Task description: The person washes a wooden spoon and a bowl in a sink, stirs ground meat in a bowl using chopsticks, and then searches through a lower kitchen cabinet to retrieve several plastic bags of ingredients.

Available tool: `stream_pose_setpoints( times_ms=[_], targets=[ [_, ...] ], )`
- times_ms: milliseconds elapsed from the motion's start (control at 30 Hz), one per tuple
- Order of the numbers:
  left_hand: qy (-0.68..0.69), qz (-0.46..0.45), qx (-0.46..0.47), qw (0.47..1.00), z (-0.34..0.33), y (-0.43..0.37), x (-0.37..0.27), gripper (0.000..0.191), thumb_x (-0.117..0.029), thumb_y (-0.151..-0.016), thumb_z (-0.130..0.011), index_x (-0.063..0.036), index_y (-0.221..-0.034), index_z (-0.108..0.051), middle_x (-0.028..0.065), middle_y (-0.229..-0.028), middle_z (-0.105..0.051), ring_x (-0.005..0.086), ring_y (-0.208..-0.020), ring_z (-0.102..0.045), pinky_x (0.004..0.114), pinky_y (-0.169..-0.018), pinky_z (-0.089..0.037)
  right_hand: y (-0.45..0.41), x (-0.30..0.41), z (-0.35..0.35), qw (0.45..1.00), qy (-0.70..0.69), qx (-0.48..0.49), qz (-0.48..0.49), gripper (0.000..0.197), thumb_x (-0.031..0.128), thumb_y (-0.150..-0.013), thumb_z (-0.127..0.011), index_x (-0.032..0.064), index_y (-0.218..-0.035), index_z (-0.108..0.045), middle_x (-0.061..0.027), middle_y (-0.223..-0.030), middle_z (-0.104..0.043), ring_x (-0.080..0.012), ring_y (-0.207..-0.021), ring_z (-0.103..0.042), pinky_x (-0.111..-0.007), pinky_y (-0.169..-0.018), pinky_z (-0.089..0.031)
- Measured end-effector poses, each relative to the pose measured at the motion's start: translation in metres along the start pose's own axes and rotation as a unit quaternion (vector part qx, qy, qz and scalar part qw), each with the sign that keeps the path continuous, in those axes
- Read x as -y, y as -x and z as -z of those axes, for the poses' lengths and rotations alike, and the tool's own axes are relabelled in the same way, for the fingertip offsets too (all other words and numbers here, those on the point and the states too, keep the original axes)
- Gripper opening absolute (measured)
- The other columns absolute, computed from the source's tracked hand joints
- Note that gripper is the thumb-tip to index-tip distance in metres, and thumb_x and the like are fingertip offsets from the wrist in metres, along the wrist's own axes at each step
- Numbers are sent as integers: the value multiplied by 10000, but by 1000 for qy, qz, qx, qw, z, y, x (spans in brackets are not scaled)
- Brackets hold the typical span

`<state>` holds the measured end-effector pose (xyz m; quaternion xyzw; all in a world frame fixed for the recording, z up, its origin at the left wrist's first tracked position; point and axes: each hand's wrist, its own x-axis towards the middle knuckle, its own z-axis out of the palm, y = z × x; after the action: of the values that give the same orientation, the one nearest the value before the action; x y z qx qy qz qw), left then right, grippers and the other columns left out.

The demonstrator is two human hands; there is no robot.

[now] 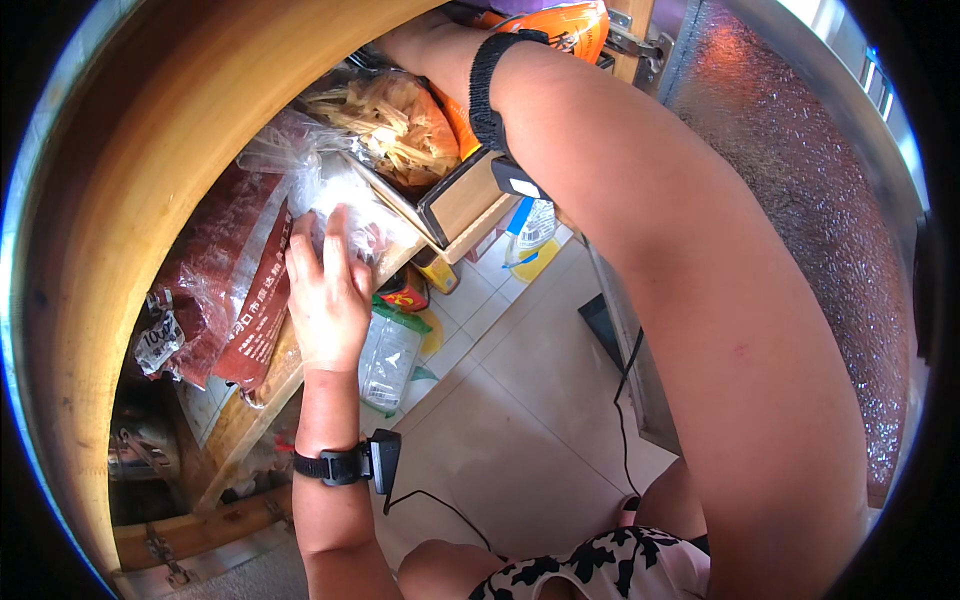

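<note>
My left hand [328, 289] rests with fingers spread on clear crinkled plastic bags [337, 187] on a cupboard shelf. Beside it, to the left, lies a dark red printed bag [259, 315] in clear plastic. My right arm reaches across the top of the view to the back of the shelf; only part of my right hand [409, 37] shows, near the wooden rim, and its fingers are hidden. Below that hand, a box [469, 199] with dark edges holds a bag of dried yellowish strips [397, 120]. An orange packet [562, 30] lies behind my right wrist.
Under the shelf edge [274, 375] stand a green-edged clear packet [390, 360], a red container [405, 291] and a yellow box [437, 271] on tiles. A metal hinge [649, 52] and a shiny textured door panel [780, 187] are at the right. A black cable [619, 420] hangs over the floor.
</note>
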<state>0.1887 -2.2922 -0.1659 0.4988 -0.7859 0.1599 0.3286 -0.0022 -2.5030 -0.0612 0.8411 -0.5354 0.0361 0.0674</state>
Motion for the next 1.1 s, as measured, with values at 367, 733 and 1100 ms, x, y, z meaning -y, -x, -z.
stream_pose_setpoints(
  times_ms=[367,733,1100],
  targets=[
    [-22,-17,-8,1000,-4,2,6,488,-74,-782,-539,-96,-1266,-480,212,-1207,-459,381,-1056,-513,434,-868,-476,25,-10,-1,993,57,-53,-87,240,144,-822,-541,-4,-989,-629,-203,-1018,-639,-329,-943,-629,-397,-800,-505],
    [-10,7,0,1000,-2,3,3,480,-37,-769,-531,-104,-1243,-496,211,-1221,-465,385,-1100,-499,434,-906,-457,61,-19,37,992,-109,-64,-27,194,121,-803,-571,2,-937,-645,-197,-993,-645,-336,-933,-632,-404,-794,-510],
    [-12,13,2,1000,1,4,4,512,-51,-762,-548,-125,-1265,-482,189,-1217,-473,369,-1099,-500,426,-906,-462,87,30,16,960,24,-279,0,148,98,-784,-602,8,-886,-660,-191,-969,-652,-343,-922,-635,-410,-788,-516]
  ],
)
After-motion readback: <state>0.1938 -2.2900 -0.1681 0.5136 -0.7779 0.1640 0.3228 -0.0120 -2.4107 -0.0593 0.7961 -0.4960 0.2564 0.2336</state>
